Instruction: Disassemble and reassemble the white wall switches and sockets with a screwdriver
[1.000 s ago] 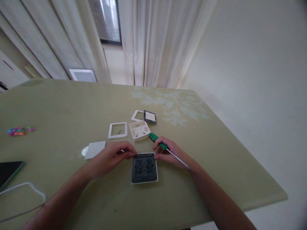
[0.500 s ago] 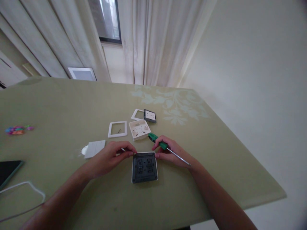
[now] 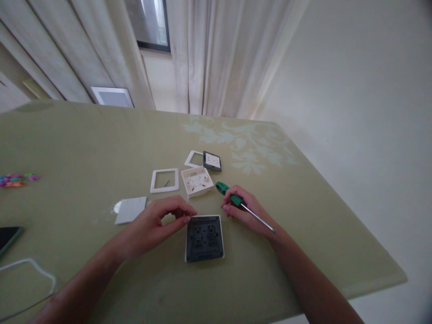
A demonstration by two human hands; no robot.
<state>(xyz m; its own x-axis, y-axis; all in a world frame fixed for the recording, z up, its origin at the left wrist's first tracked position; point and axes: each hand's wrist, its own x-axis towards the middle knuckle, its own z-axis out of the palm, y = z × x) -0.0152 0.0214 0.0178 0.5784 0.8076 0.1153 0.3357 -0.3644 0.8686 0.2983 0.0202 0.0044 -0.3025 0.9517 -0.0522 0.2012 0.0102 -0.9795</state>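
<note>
My right hand [image 3: 243, 209] is closed loosely around the green handle of a screwdriver [image 3: 235, 199], whose metal shaft points back over my wrist. It is just right of a square switch plate [image 3: 204, 238], apart from it. The plate lies with its dark grey inner side up and a white rim below. At its top left corner, thumb and forefinger of my left hand [image 3: 168, 219] are pinched together; what is between them is too small to make out. Beyond the plate stands an open white mounting box [image 3: 197, 182] with small dark screws inside.
A white frame [image 3: 164, 181] with a screw inside its opening lies left of the box. Behind are another white frame [image 3: 194, 159] and a grey-edged socket insert [image 3: 212, 161]. A white panel [image 3: 131, 210], colourful small pieces [image 3: 16, 180], a dark tablet-like device [image 3: 9, 237] and a cable [image 3: 35, 264] lie left.
My right hand has come off the plate's upper right corner and shifted right with the screwdriver. The left fingers stay at the upper left corner. The view has moved slightly.
</note>
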